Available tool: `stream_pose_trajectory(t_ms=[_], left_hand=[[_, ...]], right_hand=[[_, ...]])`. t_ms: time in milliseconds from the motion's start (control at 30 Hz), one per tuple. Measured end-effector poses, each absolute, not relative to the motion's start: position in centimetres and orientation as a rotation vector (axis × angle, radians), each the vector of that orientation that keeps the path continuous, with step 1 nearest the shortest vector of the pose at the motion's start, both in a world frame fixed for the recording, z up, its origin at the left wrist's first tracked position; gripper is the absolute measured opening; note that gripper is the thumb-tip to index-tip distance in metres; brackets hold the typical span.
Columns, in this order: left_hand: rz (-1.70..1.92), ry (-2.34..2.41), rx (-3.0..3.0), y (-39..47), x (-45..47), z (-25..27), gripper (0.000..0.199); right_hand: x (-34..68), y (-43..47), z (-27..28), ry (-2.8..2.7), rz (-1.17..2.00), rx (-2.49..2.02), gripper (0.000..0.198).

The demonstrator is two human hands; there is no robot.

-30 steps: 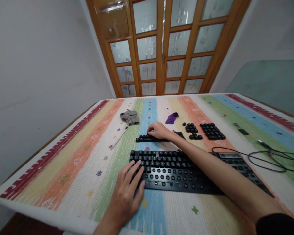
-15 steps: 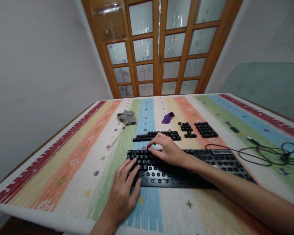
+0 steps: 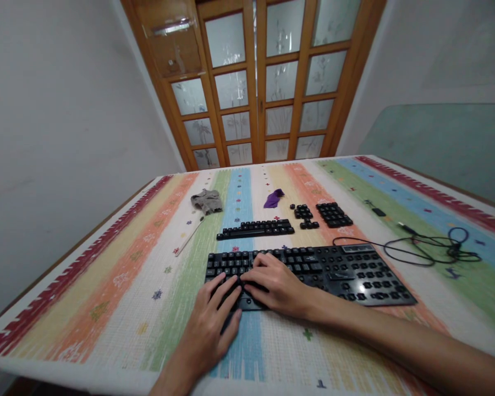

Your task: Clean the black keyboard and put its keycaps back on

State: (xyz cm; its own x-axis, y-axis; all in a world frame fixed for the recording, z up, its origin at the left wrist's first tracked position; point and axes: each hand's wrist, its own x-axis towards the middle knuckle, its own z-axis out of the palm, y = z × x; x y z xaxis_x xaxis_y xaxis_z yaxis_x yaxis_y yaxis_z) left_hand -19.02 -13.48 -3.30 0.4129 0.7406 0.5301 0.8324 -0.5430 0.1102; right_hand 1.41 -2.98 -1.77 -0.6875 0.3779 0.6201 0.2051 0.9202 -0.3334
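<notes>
A black keyboard (image 3: 385, 287) lies flat on the table, keycaps on its upper left rows and bare key stems on its right end. Over its left end my left hand (image 3: 212, 319) rests open, the fingers stretched out and touching it. My right hand (image 3: 274, 286) is just beside it, over the lower rows, with thumb and fingertips drawn together in a pinch. What sits between those fingertips is hidden. Behind the keyboard lie loose black keycaps in groups: a long row (image 3: 258, 229), a small cluster (image 3: 303, 213) and a number-pad block (image 3: 334, 214).
A thin pale stick with a dark tip (image 3: 190, 236) lies left of the keyboard. Beyond it are a crumpled grey cloth (image 3: 207, 202) and a purple cloth (image 3: 274, 198). The keyboard's cable (image 3: 429, 250) coils at the right, near a small black object (image 3: 378, 212).
My right hand has moved from the keyboard's top edge down toward its front rows, next to the left fingertips. My left hand stays at the left end. The camera view has shifted slightly.
</notes>
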Motion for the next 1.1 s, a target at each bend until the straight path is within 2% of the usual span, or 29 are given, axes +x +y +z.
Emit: stream_pose_trajectory(t_ms=[400, 867, 1100], left_hand=[[-0.793, -1.407, -2.529, -13.4, -19.07, -3.49, 0.042], [-0.768, -1.423, -2.523, -13.53, -19.09, -3.43, 0.041], [-0.796, -1.424, -2.508, -13.39, -18.93, -3.3, 0.041]], right_hand=[[1.11, -2.98, -1.43, -2.278, 0.428, -0.446, 0.014], [0.9, -2.89, -1.77, -2.25, 0.416, -0.442, 0.01], [1.01, -2.89, -1.44, -2.275, 0.366, -0.4, 0.015]])
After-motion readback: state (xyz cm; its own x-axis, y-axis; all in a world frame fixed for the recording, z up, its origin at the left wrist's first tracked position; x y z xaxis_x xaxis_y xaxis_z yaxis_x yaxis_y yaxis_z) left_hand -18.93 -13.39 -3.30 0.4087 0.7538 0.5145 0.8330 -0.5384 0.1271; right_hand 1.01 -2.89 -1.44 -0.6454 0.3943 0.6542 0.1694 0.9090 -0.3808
